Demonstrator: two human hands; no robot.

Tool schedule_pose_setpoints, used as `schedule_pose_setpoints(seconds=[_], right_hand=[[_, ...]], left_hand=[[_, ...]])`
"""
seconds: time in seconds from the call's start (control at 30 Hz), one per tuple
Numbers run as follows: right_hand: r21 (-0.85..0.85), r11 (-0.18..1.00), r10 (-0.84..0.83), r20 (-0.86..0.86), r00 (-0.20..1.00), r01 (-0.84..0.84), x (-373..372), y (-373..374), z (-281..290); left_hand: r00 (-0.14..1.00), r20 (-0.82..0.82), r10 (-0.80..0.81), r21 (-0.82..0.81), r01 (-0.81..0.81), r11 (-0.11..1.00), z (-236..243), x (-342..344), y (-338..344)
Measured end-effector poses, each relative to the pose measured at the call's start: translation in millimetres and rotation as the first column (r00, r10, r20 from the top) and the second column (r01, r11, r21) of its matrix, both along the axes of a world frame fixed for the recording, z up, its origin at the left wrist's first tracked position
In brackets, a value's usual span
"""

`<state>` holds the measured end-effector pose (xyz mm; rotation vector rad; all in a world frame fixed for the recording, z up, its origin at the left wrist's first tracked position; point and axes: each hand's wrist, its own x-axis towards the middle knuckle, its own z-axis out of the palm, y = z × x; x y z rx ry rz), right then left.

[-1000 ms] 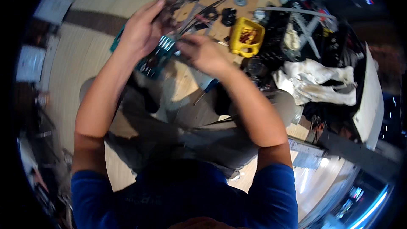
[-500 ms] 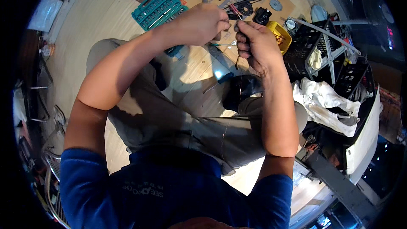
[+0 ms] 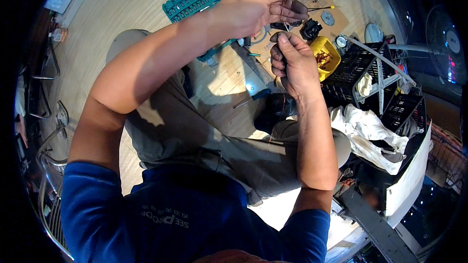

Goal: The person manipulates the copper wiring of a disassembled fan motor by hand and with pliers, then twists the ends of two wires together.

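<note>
My left hand (image 3: 273, 7) is raised over the cardboard, its fingers stretched and apart. A thin reddish-brown strand crosses between its thumb and fingers. Just below it, my right hand (image 3: 295, 61) is closed, thumb pressed against curled fingers. A slim pale shaft pokes out above this grip; what it belongs to is hidden. Fine copper wire (image 3: 271, 136) trails from under my right hand towards my lap. Beside that hand stands a yellow container (image 3: 333, 54) with copper-coloured pieces inside. A black part (image 3: 310, 29) lies on the cardboard (image 3: 336, 7) near my fingers.
A teal socket set case (image 3: 192, 1) lies open at the far left. On the floor by my foot is a blue-handled screwdriver (image 3: 261, 94). Black crates (image 3: 341, 80) and a white cloth (image 3: 368, 129) crowd the right side. A fan (image 3: 451, 41) stands beyond.
My left hand has moved up and right, and its curled fingers have opened out. My right hand stays closed, slightly lower. The view has shifted a little.
</note>
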<state>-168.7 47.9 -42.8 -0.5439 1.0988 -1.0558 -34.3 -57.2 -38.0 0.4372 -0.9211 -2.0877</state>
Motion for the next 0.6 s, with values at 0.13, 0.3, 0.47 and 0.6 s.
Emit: schedule_pose_setpoints(seconds=[0.13,0.3,0.47,0.6], right_hand=[[0.016,0.993,0.116,-0.073,0.991,-0.115,-4.7,-1.2,6.0],[0.030,0.982,0.188,-0.272,0.944,-0.187,-22.7,-3.3,18.6],[0.072,0.995,0.086,-0.237,0.968,-0.071,-34.3,-5.5,27.6],[0.057,0.998,0.014,-0.148,0.989,-0.006,-29.7,-3.9,30.2]], left_hand=[[0.991,-0.114,-0.072,-0.067,0.064,0.996,2.8,8.3,-2.1],[0.923,0.019,-0.385,-0.255,0.377,0.890,8.0,20.9,-15.5],[0.720,0.693,-0.032,-0.468,0.484,0.739,31.1,16.1,15.2],[0.515,0.814,0.270,-0.572,0.630,0.525,21.6,13.5,20.8]])
